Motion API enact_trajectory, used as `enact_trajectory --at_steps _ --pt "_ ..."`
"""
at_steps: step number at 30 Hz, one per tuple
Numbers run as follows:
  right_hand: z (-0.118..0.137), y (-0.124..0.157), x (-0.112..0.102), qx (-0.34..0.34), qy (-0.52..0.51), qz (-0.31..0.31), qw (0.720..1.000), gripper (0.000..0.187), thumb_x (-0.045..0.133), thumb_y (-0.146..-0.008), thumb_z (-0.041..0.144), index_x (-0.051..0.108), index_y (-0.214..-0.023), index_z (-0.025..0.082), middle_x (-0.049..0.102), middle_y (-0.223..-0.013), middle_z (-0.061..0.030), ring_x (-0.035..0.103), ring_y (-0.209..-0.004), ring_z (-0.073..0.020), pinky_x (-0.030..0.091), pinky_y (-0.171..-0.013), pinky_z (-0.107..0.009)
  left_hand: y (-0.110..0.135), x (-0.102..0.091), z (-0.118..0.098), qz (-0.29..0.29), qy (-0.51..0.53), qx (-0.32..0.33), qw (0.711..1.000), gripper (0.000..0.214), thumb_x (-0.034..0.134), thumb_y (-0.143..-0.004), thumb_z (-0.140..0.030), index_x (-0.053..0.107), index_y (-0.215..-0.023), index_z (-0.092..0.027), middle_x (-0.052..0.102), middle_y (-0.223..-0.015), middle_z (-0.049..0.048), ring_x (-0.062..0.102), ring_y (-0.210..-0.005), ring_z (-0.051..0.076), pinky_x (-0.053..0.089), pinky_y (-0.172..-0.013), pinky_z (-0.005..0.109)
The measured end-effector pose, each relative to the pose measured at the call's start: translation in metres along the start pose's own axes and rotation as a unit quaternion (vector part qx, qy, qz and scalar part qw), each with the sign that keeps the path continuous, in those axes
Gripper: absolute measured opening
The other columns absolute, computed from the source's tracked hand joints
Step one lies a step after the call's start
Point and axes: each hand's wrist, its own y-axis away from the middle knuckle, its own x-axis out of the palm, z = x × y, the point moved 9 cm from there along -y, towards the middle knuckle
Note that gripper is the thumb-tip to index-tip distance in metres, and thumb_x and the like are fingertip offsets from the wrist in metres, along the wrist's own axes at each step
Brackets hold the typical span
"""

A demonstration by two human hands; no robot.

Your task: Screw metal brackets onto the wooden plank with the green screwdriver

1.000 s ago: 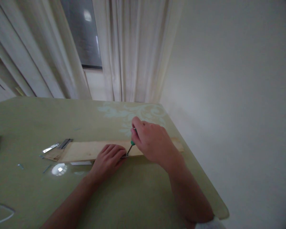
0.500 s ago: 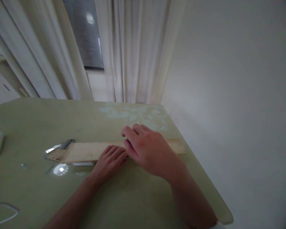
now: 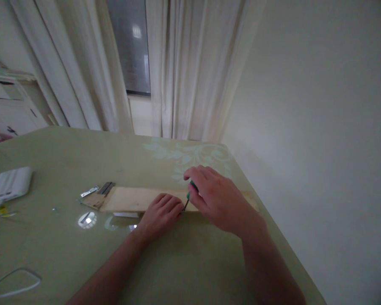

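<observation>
A light wooden board (image 3: 127, 199) lies across the table in front of me. My left hand (image 3: 161, 214) rests over its near edge, fingers bent together on the top face and thumb hidden. In my right hand (image 3: 214, 199) is a screwdriver (image 3: 192, 190) with a green handle, mostly covered by the fingers. Its dark shaft slants down to the near edge of the board, right beside my left fingertips. What the tip touches is too small to make out. Near the board's left end lie a dark metal hinge (image 3: 106, 188) and a shiny metal piece (image 3: 89, 191).
The green table (image 3: 184, 267) has its right edge close to my right forearm, by the wall. At the left are a white case (image 3: 11, 185), a white cable loop (image 3: 15, 292) and a small screw (image 3: 55, 210). Curtains (image 3: 190, 76) hang behind the table.
The view has shifted left, showing more of the white case and a cabinet. My right hand has tilted, so the green handle and shaft now show. My left hand stays on the board.
</observation>
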Motion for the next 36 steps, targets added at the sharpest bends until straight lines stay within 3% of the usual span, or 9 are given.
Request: enact_trajectory --at_steps 3,7,9,15,17,24,31,33,36 --pt "0.010 0.000 0.000 -0.020 -0.004 -0.009 1.000 0.017 0.050 -0.105 0.030 0.061 -0.117 0.023 0.071 -0.109 -0.0049 0.062 -0.103 -0.0211 0.039 -0.076 -0.031 0.000 -0.002 -0.001 -0.010 0.000 0.001 1.000 0.002 0.064 -0.098 -0.018 0.065 -0.098 -0.020 0.070 -0.090 0.0044 0.061 -0.086 0.023 0.047 -0.083 0.039" --pt "-0.026 -0.003 -0.003 0.133 0.092 -0.033 0.986 0.042 0.042 -0.108 0.058 0.063 -0.096 0.024 0.068 -0.077 -0.0020 0.058 -0.070 -0.0195 0.022 -0.058 -0.033 -0.001 0.002 -0.001 0.012 0.002 0.001 1.000 0.008 0.067 -0.097 -0.020 0.065 -0.105 -0.018 0.072 -0.097 0.0046 0.063 -0.089 0.023 0.048 -0.084 0.039" --pt "-0.036 -0.004 -0.002 0.151 0.101 -0.026 0.983 0.045 0.040 -0.109 0.058 0.063 -0.091 0.024 0.065 -0.070 -0.0007 0.054 -0.064 -0.0176 0.020 -0.058 -0.033 -0.001 0.003 0.000 0.015 0.002 0.000 1.000 0.009 0.068 -0.097 -0.019 0.065 -0.105 -0.018 0.072 -0.098 0.0048 0.063 -0.088 0.023 0.048 -0.083 0.039" --pt "0.014 -0.003 0.003 -0.064 0.013 -0.005 0.998 0.017 0.050 -0.107 0.031 0.064 -0.112 0.023 0.069 -0.101 -0.0041 0.060 -0.099 -0.0202 0.039 -0.080 -0.031 0.001 -0.001 0.000 -0.025 -0.007 0.003 1.000 0.003 0.063 -0.099 -0.020 0.065 -0.099 -0.021 0.071 -0.091 0.0045 0.062 -0.086 0.024 0.047 -0.081 0.039" --pt "0.023 -0.004 0.004 -0.081 0.015 -0.015 0.997 0.018 0.052 -0.105 0.031 0.063 -0.116 0.023 0.069 -0.106 -0.0051 0.059 -0.102 -0.0209 0.040 -0.083 -0.031 0.001 -0.004 0.000 -0.037 -0.008 0.007 0.999 0.005 0.061 -0.100 -0.020 0.065 -0.098 -0.021 0.072 -0.090 0.0045 0.063 -0.088 0.024 0.048 -0.081 0.039" --pt "-0.039 -0.009 -0.003 0.171 0.122 -0.046 0.977 0.045 0.036 -0.110 0.056 0.067 -0.103 0.024 0.071 -0.079 -0.0051 0.060 -0.070 -0.0204 0.027 -0.060 -0.032 -0.002 -0.003 0.001 0.006 0.009 -0.004 1.000 0.009 0.060 -0.101 -0.021 0.068 -0.106 -0.018 0.074 -0.099 0.0065 0.064 -0.089 0.021 0.050 -0.082 0.037" --pt "0.027 -0.004 0.000 -0.095 0.041 -0.035 0.994 0.017 0.050 -0.103 0.032 0.063 -0.109 0.022 0.073 -0.107 -0.0068 0.060 -0.101 -0.0230 0.040 -0.078 -0.034 0.009 0.000 0.005 -0.037 -0.011 0.003 0.999 0.014 0.056 -0.102 -0.023 0.070 -0.103 -0.021 0.072 -0.090 0.0058 0.063 -0.088 0.024 0.052 -0.083 0.040" --pt "0.023 -0.007 0.000 -0.061 0.044 -0.037 0.996 0.023 0.046 -0.106 0.039 0.062 -0.112 0.023 0.074 -0.103 -0.0064 0.062 -0.095 -0.0231 0.039 -0.072 -0.034 0.010 0.000 0.007 -0.037 -0.012 -0.003 0.999 0.014 0.057 -0.102 -0.024 0.070 -0.101 -0.021 0.072 -0.090 0.0055 0.063 -0.088 0.024 0.052 -0.083 0.040" --pt "-0.014 -0.012 0.000 0.092 0.078 -0.034 0.992 0.048 0.032 -0.109 0.061 0.062 -0.115 0.024 0.074 -0.087 -0.0063 0.064 -0.076 -0.0222 0.033 -0.063 -0.032 0.006 0.000 0.006 -0.006 0.003 -0.010 1.000 0.011 0.061 -0.102 -0.024 0.070 -0.105 -0.020 0.075 -0.098 0.0064 0.065 -0.091 0.023 0.052 -0.085 0.039"
